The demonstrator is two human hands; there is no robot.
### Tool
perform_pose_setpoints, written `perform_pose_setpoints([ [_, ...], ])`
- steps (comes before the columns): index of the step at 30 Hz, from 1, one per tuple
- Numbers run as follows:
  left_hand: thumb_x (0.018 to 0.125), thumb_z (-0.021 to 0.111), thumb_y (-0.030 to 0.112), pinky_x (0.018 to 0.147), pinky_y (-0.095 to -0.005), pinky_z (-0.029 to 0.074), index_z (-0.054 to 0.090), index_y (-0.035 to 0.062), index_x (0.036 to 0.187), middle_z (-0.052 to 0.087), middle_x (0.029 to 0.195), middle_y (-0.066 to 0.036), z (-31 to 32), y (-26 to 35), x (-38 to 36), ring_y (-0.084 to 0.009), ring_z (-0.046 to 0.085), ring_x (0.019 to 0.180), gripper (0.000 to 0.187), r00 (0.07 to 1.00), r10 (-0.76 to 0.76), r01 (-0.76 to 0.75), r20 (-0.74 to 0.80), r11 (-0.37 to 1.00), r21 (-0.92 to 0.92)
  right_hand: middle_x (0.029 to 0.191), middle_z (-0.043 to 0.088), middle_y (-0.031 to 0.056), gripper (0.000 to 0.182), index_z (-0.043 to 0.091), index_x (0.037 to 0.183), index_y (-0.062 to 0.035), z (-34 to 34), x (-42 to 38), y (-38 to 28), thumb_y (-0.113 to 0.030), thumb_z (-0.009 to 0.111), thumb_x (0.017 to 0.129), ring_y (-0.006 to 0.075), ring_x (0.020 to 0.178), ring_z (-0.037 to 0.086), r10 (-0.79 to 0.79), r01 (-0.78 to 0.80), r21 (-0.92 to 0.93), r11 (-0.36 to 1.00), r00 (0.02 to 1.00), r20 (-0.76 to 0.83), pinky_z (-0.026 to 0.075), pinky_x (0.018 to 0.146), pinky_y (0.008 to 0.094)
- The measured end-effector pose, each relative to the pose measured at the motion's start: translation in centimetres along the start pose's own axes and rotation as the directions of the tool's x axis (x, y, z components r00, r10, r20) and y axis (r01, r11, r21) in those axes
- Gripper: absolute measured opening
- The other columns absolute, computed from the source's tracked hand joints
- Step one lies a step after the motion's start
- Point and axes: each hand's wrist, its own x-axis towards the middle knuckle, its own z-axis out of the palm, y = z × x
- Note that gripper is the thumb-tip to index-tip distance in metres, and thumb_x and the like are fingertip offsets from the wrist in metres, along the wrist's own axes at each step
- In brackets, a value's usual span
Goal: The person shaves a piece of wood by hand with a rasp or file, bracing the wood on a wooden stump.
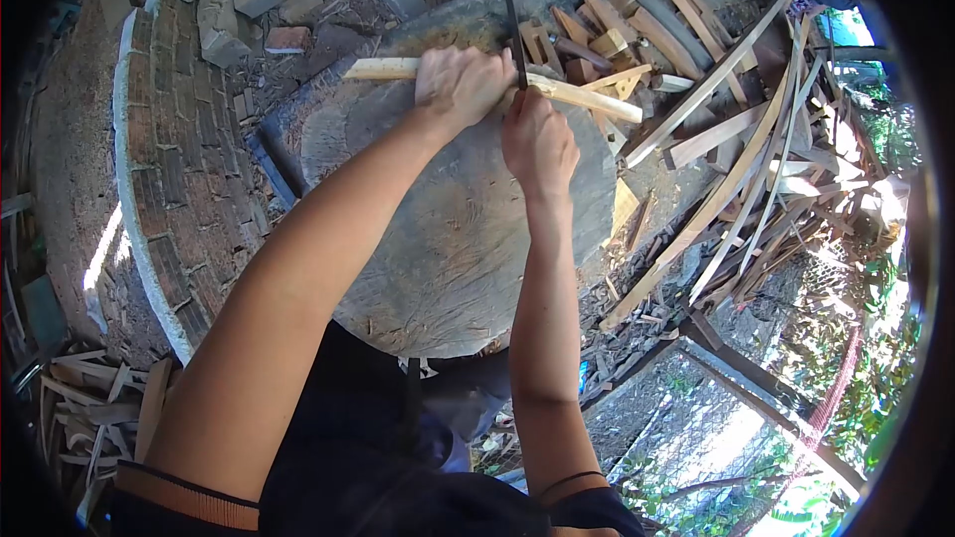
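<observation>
A stick (589,99) crosses the block (438,239) at its far end (apparently resting there), offcuts (665,43) at right

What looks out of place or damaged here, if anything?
Nothing looks clearly damaged or spilled. The untidiest spot is at right, where long wooden strips lie crossed in a loose heap. Above the round block, the left hand grips the pale stick close to the blade in the right hand.

Weathered brickwork (179,154) at left, dusty ground (80,129), wire mesh (662,423), green foliage (890,338), bright sunlit patches (714,449)
</observation>
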Motion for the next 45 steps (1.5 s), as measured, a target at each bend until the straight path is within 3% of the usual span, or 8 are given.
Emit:
perform_pose_setpoints([
  [8,0.096,0.039,0.036,0.057,-0.0431,0.052,0.068,0.0070,0.062,0.064,0.061,-0.016,-0.2,0.2,-0.1,-0.0335,0.066,0.058,0.053,0.999,-0.026,0.026,0.033,1.000,0.002,0.078,0.067,0.0220,0.023,0.057,0.092,-0.0051,0.2,-0.2,0.4,-0.024,0.044,0.091,0.0416,0.075,0.066,-0.034,0.033,0.020,0.999,0.998,0.051,0.052,0.067,0.0496],
  [11,0.096,0.038,0.035,0.058,-0.0434,0.052,0.069,0.0072,0.063,0.065,0.062,-0.016,-0.6,0.3,0.2,-0.0337,0.067,0.060,0.053,0.992,-0.068,0.068,0.104,0.998,0.003,0.064,0.064,0.0174,0.020,0.052,0.088,-0.0046,2.9,-1.9,-0.1,-0.022,0.045,0.094,0.0409,0.054,0.061,0.047,-0.045,0.015,0.999,0.960,-0.276,0.048,0.047,0.0461],
  [16,0.096,0.038,0.034,0.061,-0.0446,0.052,0.070,0.0073,0.065,0.066,0.066,-0.016,-0.2,0.2,-0.2,-0.0345,0.067,0.063,0.052,0.999,-0.041,0.041,0.012,0.999,-0.013,0.067,0.062,0.0212,0.024,0.052,0.090,-0.0035,-1.1,-1.2,-0.6,-0.022,0.040,0.099,0.0435,0.062,0.060,0.120,0.027,0.339,0.940,0.907,-0.405,0.044,0.053,0.0514],
  [20,0.096,0.038,0.034,0.061,-0.0446,0.052,0.070,0.0065,0.066,0.066,0.066,-0.017,-0.5,0.4,0.1,-0.0340,0.067,0.062,0.052,0.997,-0.048,0.050,0.055,0.998,-0.026,0.066,0.063,0.0191,0.026,0.055,0.087,-0.0020,-3.0,-2.9,1.9,-0.020,0.040,0.099,0.0398,0.062,0.062,0.027,0.110,0.370,0.922,0.938,-0.346,0.044,0.054,0.0483],
  [22,0.096,0.038,0.033,0.060,-0.0442,0.051,0.069,0.0085,0.063,0.067,0.066,-0.016,0.0,0.1,-0.3,-0.0316,0.068,0.062,0.051,0.998,-0.049,0.048,0.029,0.999,0.016,0.067,0.065,0.0185,0.026,0.055,0.088,-0.0008,-3.4,-4.6,3.5,-0.019,0.040,0.099,0.0321,0.060,0.065,0.304,-0.215,0.600,0.771,0.951,-0.050,0.045,0.051,0.0451],
  [24,0.096,0.037,0.033,0.057,-0.0442,0.051,0.067,0.0087,0.060,0.066,0.063,-0.015,0.0,-0.2,-0.1,-0.0308,0.067,0.058,0.054,1.000,-0.017,0.016,0.013,1.000,0.017,0.069,0.066,0.0189,0.025,0.055,0.088,0.0001,-2.4,-5.8,4.9,-0.016,0.040,0.099,0.0254,0.057,0.067,0.218,-0.127,0.514,0.848,0.969,-0.119,0.048,0.049,0.0407],
  [27,0.097,0.036,0.034,0.054,-0.0425,0.050,0.066,0.0095,0.057,0.065,0.059,-0.014,-0.5,-0.2,0.1,-0.0301,0.065,0.054,0.056,0.996,-0.050,0.048,0.071,0.998,0.031,0.064,0.064,0.0221,0.019,0.055,0.089,-0.0019,-1.3,-7.6,4.5,-0.016,0.045,0.095,0.0345,0.056,0.066,0.107,-0.104,0.197,0.975,0.994,-0.003,0.052,0.050,0.0434],
  [45,0.096,0.033,0.034,0.057,-0.0422,0.051,0.069,0.0084,0.062,0.065,0.061,-0.014,-0.8,-0.7,-0.4,-0.0290,0.066,0.058,0.055,0.996,-0.086,0.083,0.037,0.994,0.065,0.058,0.060,0.0207,0.018,0.053,0.086,-0.0058,0.4,-9.4,1.7,-0.021,0.048,0.094,0.0384,0.053,0.062,-0.017,0.016,-0.013,1.000,0.996,-0.093,0.049,0.045,0.0457],
])
